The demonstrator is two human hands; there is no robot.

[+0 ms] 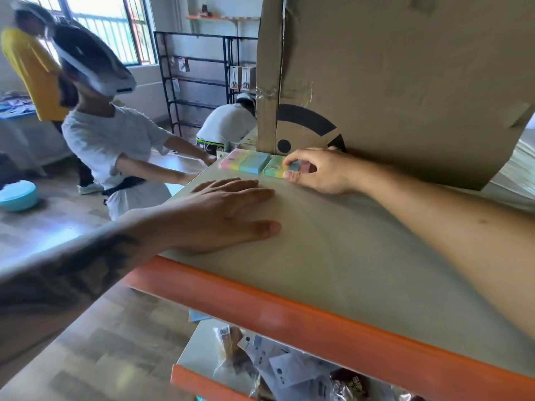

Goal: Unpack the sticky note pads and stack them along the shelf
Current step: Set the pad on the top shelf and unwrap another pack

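Two pastel sticky note pads lie side by side at the far edge of the pale shelf board (333, 256). The left pad (244, 162) lies free, showing pink, yellow, green and blue bands. My right hand (317, 172) pinches the second pad (276, 167) between thumb and fingers and covers its right end. My left hand (228, 214) rests flat on the board, fingers straight, just in front of the pads and not touching them. A big cardboard box (405, 82) stands on the shelf right behind the pads.
The shelf has an orange front rail (289, 319). A lower shelf holds packaged goods in clear bags (275, 369). A person in a white shirt (110, 146) stands close on the left; another crouches by a black rack (199, 82). A blue bowl (18, 195) sits far left.
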